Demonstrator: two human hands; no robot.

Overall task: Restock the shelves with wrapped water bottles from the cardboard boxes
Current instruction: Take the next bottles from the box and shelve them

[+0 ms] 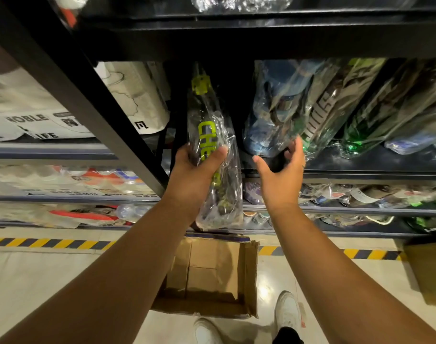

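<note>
Left hand [197, 175] grips a wrapped bottle [208, 120] (lime lettering, "CHE…") at twelve o'clock. Right hand [281, 177] spread wide, empty; white packs [26, 105] at nine o'clock read "NOBLE".

The left hand [194, 170] holds a wrapped bottle [209, 135] at the shelf [361, 168] edge. Left of it stands the shelf post [88, 100]; right of it, more wrapped bottles [323, 108] lie on the shelf. The right hand [281, 177] is between them. Below, a cardboard box [212, 274] sits on the floor [50, 269].
</note>
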